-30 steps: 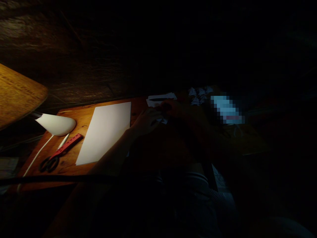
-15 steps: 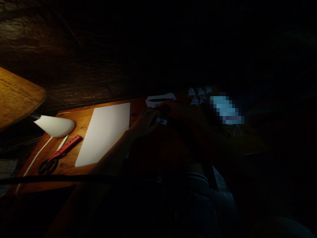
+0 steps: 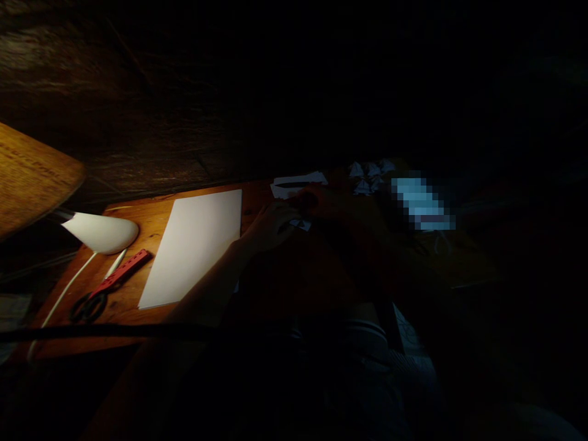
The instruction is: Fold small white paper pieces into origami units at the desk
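Observation:
Near the middle of the wooden table, a small folded piece of white paper (image 3: 300, 225) lies between my two hands. My left hand (image 3: 275, 218) comes in from the left, its fingers bent down onto the paper's left side. My right hand (image 3: 316, 198) is just beyond the paper, very dark, with curled fingers meeting it from the far side. Shadow hides the fingertips of both hands. Several small folded paper shapes (image 3: 364, 185) stand in rows to the right of my right hand. Behind my hands lie white paper pieces (image 3: 298, 179) with a dark narrow object across them.
A stack of white sheets (image 3: 197, 245) lies left of my hands. Farther left are scissors (image 3: 120, 274) with a red part and black loops, a white pen (image 3: 114, 264) and a white lamp (image 3: 103, 233) with a cord. A pixelated bright screen (image 3: 421, 202) is at right.
My hands and the paper between them stay almost in place. The right hand's fingers shift very slightly; the view moves a little.

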### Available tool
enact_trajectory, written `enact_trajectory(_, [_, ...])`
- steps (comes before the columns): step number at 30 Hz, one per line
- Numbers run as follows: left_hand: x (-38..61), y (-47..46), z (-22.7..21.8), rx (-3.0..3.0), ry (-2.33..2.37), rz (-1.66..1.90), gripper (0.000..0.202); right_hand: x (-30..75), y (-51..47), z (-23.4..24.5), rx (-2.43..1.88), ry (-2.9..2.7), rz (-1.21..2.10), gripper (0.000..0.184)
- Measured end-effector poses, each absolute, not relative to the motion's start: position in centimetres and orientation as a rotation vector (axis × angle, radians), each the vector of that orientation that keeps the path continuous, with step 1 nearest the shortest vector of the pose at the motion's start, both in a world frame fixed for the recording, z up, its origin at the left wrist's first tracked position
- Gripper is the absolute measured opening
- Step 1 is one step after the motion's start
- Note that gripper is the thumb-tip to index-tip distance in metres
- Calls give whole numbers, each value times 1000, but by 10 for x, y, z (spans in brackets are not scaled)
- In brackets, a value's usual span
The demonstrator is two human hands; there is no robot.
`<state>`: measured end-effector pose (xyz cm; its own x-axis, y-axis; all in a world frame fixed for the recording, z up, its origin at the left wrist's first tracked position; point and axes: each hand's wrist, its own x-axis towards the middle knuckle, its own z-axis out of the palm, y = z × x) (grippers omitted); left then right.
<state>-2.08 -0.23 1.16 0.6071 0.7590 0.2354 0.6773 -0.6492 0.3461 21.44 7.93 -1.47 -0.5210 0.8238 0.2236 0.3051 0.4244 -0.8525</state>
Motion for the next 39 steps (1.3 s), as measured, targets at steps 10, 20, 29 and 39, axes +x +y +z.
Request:
enact_trajectory(10, [-11,-4,12,2615,1237,592,25,214,79,-15,-964,-2042,1019,36])
enact_trajectory(20, [-2,-12,25,2545,1565,540,22,216,71,-5,-1035,-2093,751,21])
enact_trajectory(29, [-8,-7,20,2541,1553,594,26,224,71,7,-948,-2360,732,18])
enact_trajectory(39, [-11,-5,14,2468,1297,682,20,225,71,9,-949,-2412,671,16])
